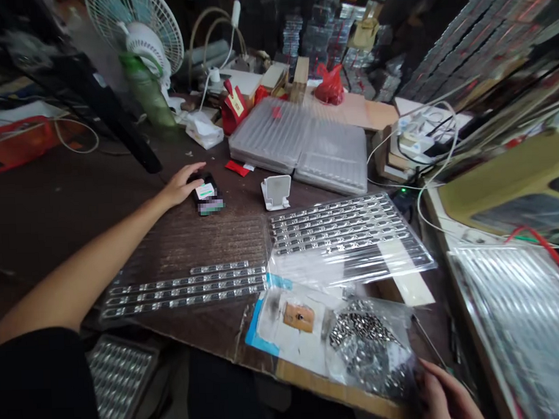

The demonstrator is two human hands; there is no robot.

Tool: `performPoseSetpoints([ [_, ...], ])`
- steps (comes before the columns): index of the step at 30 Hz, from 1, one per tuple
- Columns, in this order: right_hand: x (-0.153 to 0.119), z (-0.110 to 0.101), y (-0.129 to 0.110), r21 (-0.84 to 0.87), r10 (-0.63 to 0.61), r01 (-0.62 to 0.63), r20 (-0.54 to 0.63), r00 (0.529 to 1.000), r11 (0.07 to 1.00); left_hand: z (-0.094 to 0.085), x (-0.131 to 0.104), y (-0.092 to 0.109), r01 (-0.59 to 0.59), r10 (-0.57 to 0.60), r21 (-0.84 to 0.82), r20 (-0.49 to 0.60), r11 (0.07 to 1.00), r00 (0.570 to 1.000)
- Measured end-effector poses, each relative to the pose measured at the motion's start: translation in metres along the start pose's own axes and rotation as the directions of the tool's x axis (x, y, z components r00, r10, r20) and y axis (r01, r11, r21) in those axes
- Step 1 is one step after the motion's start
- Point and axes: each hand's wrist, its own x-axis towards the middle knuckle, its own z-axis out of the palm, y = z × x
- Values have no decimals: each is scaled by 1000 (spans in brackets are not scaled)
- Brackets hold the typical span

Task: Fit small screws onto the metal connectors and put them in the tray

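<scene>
At the left of the table my left hand point(185, 183) is closed around the upper left edge of a black phone point(206, 194), its thumb by the lit screen. My right hand point(444, 392) is low at the right, fingers curled together at the edge of a clear plastic bag point(371, 347) of small shiny metal parts; what they hold is hidden. Beside the bag, a small orange-brown block point(298, 317) sits on a white pad. Ridged clear trays hold rows of small metal connectors, one tray at the right point(339, 226) and another at the left point(186, 292).
A white phone stand point(276, 192) is mid-table, before stacked clear trays point(300, 141). A fan point(138, 37), a red bag point(330, 85) and a tissue pack point(204, 129) are farther back. A thin metal rod point(428, 339) lies near my right hand. More trays point(517, 323) line the right side.
</scene>
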Motion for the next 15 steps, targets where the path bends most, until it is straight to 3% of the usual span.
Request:
performPoseSetpoints([
  [4,-2,2,5,87,-67,65,26,997,994,1,-7,-1,10,-11,52,22,999,1000],
  [11,-4,1,6,116,-150,145,31,988,983,4,-15,8,85,-82,55,-63,995,995],
  [15,-5,0,4,139,-169,163,36,985,977,7,-13,3,54,-49,57,-86,997,995],
])
